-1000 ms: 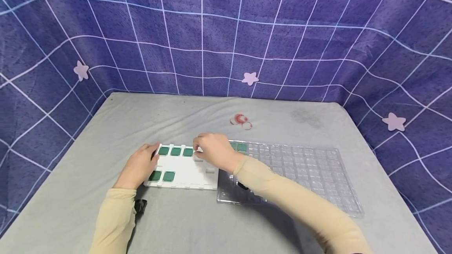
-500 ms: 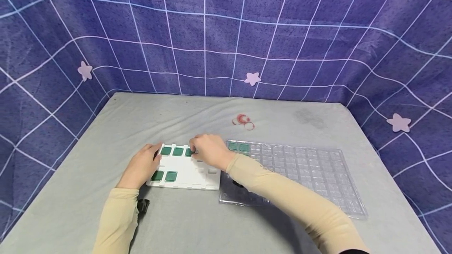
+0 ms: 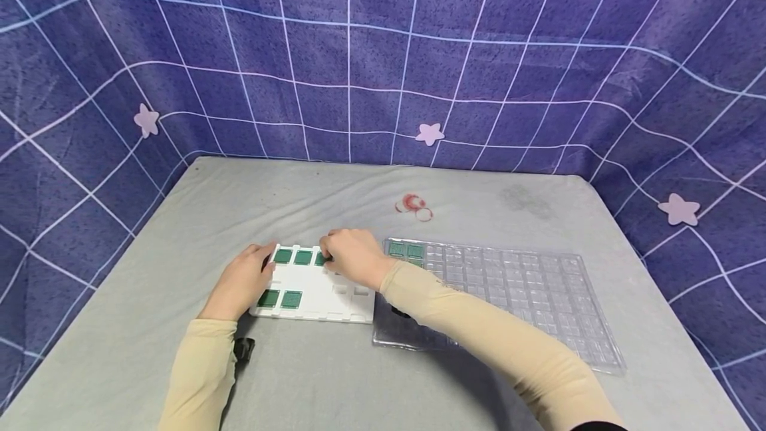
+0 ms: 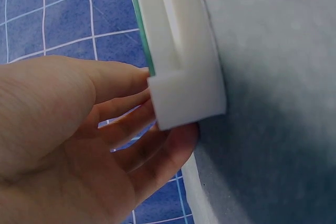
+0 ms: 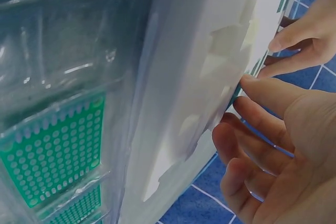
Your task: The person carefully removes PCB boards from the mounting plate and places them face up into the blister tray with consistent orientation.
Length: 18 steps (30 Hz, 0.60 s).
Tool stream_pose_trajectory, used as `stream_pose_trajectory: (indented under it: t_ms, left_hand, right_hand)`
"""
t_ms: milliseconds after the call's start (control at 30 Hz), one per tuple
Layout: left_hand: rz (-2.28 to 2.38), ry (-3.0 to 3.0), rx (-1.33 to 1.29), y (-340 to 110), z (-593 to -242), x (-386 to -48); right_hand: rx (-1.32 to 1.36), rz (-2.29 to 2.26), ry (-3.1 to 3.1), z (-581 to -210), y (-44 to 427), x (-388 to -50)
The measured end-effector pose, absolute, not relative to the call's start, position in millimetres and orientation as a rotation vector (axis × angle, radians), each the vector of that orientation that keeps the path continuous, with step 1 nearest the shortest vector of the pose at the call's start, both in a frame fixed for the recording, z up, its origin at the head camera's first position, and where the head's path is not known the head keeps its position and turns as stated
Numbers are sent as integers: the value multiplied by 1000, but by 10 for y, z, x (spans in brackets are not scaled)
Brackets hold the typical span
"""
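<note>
A white plastic tray (image 3: 320,291) lies on the table, with several small green perforated circuit boards in its slots, such as one board (image 3: 291,299) in the near row. My left hand (image 3: 239,283) grips the tray's left end, thumb along the upper edge and fingers beneath, as the left wrist view shows. My right hand (image 3: 356,257) is at the tray's far edge. In the right wrist view its thumb and index finger pinch the edge of a green circuit board (image 5: 234,95) there. That hand hides part of the far row in the head view.
A clear blister tray (image 3: 509,298) with many pockets lies to the right, its left edge against the white tray. Several green boards (image 3: 415,251) sit in its far left corner. Red ring stains (image 3: 413,203) mark the grey cloth. A purple grid curtain (image 3: 383,52) surrounds the table.
My right hand has shifted slightly left along the tray's far edge and now partly covers the third far-row board. The left hand keeps its hold; the whole view has drifted a little.
</note>
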<state>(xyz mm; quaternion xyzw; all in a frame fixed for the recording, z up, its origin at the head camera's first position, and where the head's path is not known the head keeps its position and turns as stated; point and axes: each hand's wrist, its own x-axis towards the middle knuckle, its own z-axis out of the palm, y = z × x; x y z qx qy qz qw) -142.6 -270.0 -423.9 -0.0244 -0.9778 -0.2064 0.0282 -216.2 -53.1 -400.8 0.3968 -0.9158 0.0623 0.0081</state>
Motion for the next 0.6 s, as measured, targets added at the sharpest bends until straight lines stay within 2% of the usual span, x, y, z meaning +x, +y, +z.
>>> stream_pose_trajectory:
  t_ms: [600]
  left_hand:
    - [-653,-3001,-66,-2704,-4253,-1430]
  right_hand:
    - [1266,204,-2821,-4018,-567,-2141]
